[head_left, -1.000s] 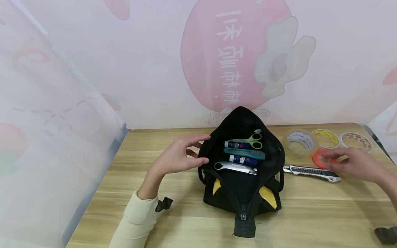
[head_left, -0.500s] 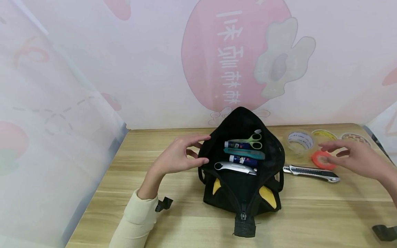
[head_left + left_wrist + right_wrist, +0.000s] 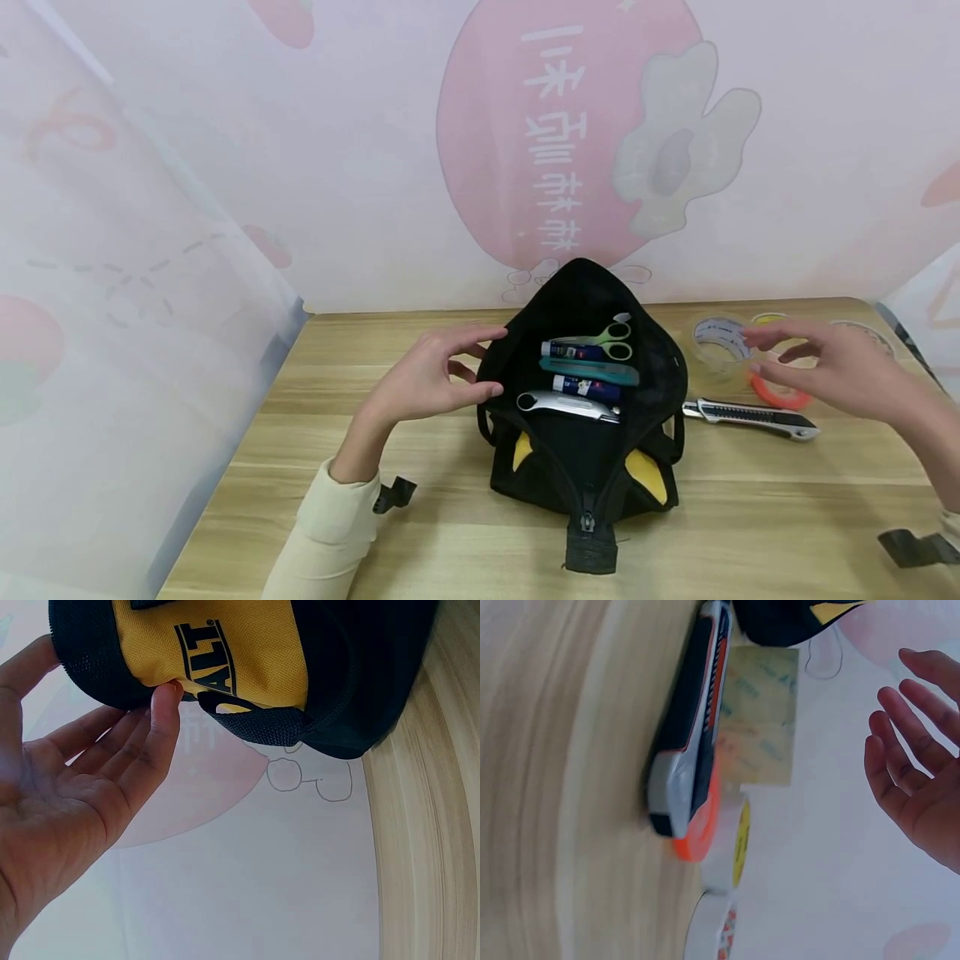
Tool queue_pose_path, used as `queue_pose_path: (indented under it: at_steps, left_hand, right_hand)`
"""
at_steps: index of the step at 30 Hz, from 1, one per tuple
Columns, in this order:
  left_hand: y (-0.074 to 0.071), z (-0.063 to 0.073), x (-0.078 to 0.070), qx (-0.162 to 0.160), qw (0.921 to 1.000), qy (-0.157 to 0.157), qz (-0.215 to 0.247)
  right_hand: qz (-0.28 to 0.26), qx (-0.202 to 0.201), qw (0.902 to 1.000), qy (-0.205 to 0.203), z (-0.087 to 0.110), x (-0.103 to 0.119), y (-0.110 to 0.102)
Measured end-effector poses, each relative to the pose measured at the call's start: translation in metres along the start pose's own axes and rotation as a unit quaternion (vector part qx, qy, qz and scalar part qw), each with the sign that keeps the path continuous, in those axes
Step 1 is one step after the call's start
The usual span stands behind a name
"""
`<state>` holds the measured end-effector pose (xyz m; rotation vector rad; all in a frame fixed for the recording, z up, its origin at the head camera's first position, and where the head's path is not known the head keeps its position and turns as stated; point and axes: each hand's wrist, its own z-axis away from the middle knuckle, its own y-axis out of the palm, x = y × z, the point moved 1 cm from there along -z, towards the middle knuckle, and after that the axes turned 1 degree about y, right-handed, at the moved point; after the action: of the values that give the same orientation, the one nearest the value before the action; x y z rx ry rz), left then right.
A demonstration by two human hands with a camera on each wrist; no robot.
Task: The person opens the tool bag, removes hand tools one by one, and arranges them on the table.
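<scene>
A black tool bag (image 3: 585, 467) with yellow panels stands on the table with its mouth spread. My left hand (image 3: 423, 379) grips its left rim, thumb over the edge, fingers against the yellow panel (image 3: 247, 645) outside. Inside lie green-handled scissors (image 3: 615, 335), two glue sticks (image 3: 588, 388), a teal cutter (image 3: 592, 371) and a silver-handled cutter (image 3: 566, 405). At the right, my right hand (image 3: 840, 367) hovers over the tape rolls, fingers apart around nothing. Its fingertips overlap the clear tape roll (image 3: 722, 342) in the head view. Below the hand is an orange tape roll (image 3: 697, 829).
A large utility knife (image 3: 753, 417) lies right of the bag, in front of the orange roll. Behind it, two more tape rolls, one with a yellow core (image 3: 742, 836), are partly hidden by the hand. A printed backdrop (image 3: 360, 167) stands along the table's far edge.
My right hand has come away from the orange tape roll and moved left towards the clear roll. The orange roll stays on the table. My left hand keeps its place on the bag.
</scene>
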<state>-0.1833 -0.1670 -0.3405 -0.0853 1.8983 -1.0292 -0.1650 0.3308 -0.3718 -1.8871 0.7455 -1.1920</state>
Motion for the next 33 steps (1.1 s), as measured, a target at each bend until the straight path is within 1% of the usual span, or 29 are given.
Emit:
queue_pose_path:
  at_steps: [4,9,13,17,21,23,26,33]
  left_hand:
    - [0.000,0.000,0.000,0.000,1.0000,-0.001,0.000]
    - [0.000,0.000,0.000,0.002,1.0000,0.001,0.002]
    - [0.000,-0.001,0.000,0.001,1.0000,0.000,0.004]
    - [0.000,0.000,0.000,0.000,1.0000,0.000,0.006]
    - [0.000,0.000,0.001,0.000,1.0000,-0.001,0.007]
    - [0.000,0.000,0.001,-0.001,1.0000,-0.002,0.006]
    - [0.000,0.001,0.001,-0.002,1.0000,-0.003,0.007]
    - [0.001,0.000,0.001,-0.001,1.0000,-0.004,0.003]
  right_hand:
    - [-0.019,0.001,0.9998,-0.002,-0.005,0.010,-0.001]
    - [-0.036,-0.004,0.9985,-0.040,-0.011,0.019,-0.001]
    - [-0.049,-0.008,0.9966,-0.066,-0.017,0.030,-0.001]
    - [-0.067,-0.011,0.9949,-0.075,-0.024,0.045,0.001]
    - [-0.088,-0.011,0.9915,-0.096,-0.033,0.060,0.004]
    - [-0.096,-0.004,0.9890,-0.113,-0.038,0.067,0.006]
    - [-0.110,0.013,0.9855,-0.128,-0.047,0.079,0.009]
    - [-0.136,0.067,0.9773,-0.148,-0.064,0.103,0.016]
